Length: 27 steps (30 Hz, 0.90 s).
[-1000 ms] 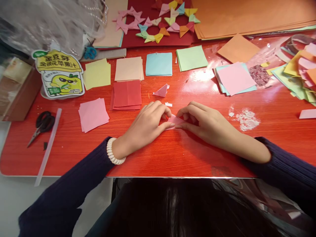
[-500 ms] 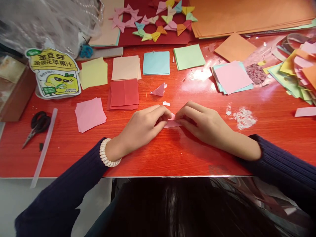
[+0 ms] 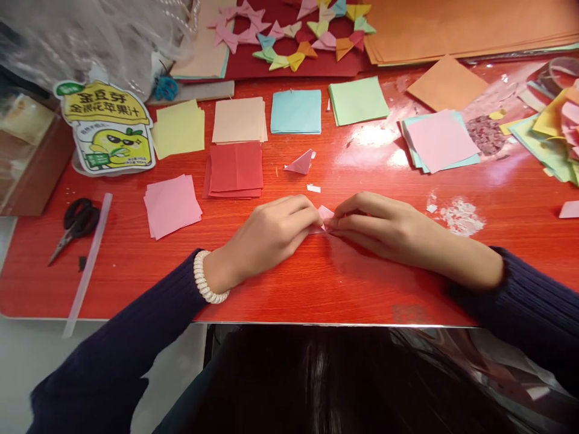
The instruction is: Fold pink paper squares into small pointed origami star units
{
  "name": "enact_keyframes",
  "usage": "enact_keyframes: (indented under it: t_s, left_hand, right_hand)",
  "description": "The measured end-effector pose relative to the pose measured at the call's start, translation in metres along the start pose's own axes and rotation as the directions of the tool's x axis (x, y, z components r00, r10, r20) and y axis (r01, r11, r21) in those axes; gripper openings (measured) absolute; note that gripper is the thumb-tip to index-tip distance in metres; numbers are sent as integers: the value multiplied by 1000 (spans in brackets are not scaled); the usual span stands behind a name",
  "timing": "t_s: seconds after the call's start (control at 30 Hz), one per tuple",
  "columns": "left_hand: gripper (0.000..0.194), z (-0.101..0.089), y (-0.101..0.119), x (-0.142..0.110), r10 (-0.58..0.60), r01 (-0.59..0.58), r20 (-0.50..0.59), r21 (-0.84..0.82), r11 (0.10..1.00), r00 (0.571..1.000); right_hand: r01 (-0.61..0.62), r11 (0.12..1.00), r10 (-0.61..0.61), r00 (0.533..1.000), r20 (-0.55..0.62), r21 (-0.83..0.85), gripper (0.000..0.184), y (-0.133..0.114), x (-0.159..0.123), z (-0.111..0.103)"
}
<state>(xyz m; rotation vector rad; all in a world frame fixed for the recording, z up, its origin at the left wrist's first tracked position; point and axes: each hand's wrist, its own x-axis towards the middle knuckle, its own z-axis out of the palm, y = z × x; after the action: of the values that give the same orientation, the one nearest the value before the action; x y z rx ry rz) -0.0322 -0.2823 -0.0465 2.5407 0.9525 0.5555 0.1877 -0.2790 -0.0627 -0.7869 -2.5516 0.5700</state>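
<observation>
Both hands closed in tighter than a second ago, left hand [image 3: 271, 232] and right hand [image 3: 384, 226] pinching small pink paper [image 3: 324, 214] flat on table [image 3: 316, 283] between fingertips, less paper showing, fold judged advancing; folded pink piece [image 3: 300, 163] beyond grip.

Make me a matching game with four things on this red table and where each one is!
Things:
1. scissors
2. small pink folded paper
3. light blue paper stack
4. juice pouch

Places:
A. pinched between the left hand and the right hand
B. near the table's left edge, beside a clear strip
C. between the peach stack and the green stack
D. at the back left, beside the yellow stack

Pairs: 1-B, 2-A, 3-C, 4-D
</observation>
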Motion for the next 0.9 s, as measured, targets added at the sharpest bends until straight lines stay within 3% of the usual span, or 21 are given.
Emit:
enact_keyframes:
  t_s: [0.33, 0.9]
  left_hand:
    - [22, 1, -7, -5, 201, -199, 6, 152, 968, 980]
    - [15, -1, -8, -3, 292, -285, 22, 295, 912, 956]
  right_hand:
    - [37, 999, -37, 999, 9, 15, 25, -3, 3, -7]
    - [81, 997, -81, 997, -12, 7, 26, 0, 3, -5]
